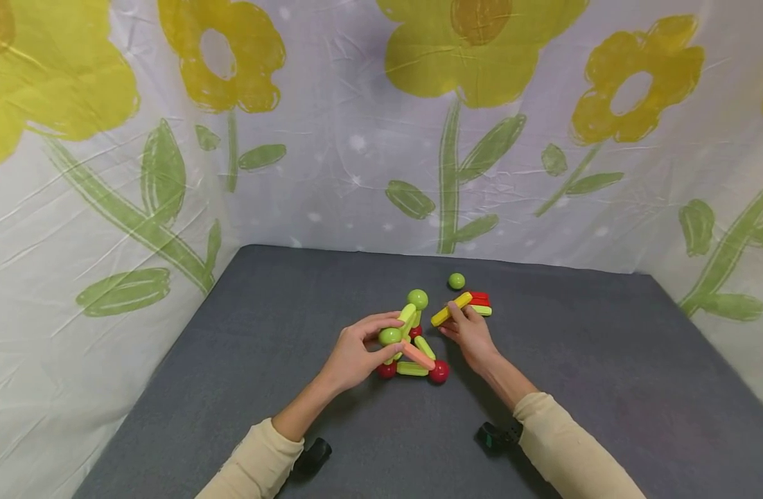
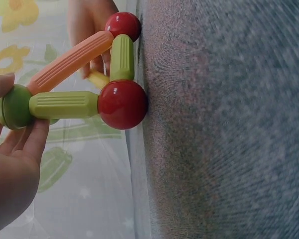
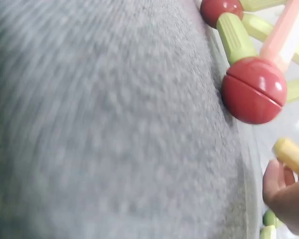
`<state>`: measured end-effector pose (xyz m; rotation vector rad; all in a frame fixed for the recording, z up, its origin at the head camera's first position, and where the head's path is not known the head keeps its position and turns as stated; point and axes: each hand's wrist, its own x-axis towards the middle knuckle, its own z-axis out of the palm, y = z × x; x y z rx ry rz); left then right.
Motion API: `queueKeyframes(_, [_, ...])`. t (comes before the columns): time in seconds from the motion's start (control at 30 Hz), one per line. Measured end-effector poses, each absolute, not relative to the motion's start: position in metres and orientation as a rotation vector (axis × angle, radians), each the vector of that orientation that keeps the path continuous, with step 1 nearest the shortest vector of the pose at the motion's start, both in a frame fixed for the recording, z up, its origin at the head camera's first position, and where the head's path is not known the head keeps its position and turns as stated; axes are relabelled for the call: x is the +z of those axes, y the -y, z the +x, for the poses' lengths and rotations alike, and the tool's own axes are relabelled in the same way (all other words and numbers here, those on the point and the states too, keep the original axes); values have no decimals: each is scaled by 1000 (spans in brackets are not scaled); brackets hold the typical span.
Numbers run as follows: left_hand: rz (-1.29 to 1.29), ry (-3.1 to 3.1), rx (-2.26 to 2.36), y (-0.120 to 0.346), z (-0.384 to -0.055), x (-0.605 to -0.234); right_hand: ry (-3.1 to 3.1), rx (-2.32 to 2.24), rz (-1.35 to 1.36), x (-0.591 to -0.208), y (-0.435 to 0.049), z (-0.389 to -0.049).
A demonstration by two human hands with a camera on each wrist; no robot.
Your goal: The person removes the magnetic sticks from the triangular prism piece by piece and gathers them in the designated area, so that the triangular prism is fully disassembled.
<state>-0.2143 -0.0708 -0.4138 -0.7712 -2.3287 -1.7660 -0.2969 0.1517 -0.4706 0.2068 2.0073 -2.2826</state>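
Observation:
A frame of coloured sticks and balls stands on the dark table. Along its base, light green sticks [image 1: 412, 369] join red balls [image 1: 439, 371], and raised parts lead up to two green balls. My left hand [image 1: 356, 355] pinches the nearer green ball [image 2: 17, 106] between thumb and fingers. From that ball an orange stick [image 2: 70, 62] slopes down to a red ball, beside a light green stick [image 2: 65, 104]. The farther green ball [image 1: 417, 299] tops the back of the frame. To the right, my right hand [image 1: 471, 339] holds a yellow stick [image 1: 442, 316], apart from the frame.
Beyond the right hand lie red sticks [image 1: 480, 296] and a light green stick [image 1: 483, 311]. A loose green ball [image 1: 457, 281] rests behind them. Flower-printed cloth [image 1: 331, 173] walls the table [image 1: 294, 298] at the back and sides.

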Motion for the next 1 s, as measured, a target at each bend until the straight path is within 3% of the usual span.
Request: queueKeyframes(1.0, [-782,2328,-1824,73,-214,-415,-1864,-2467,416,-471,-205,-292])
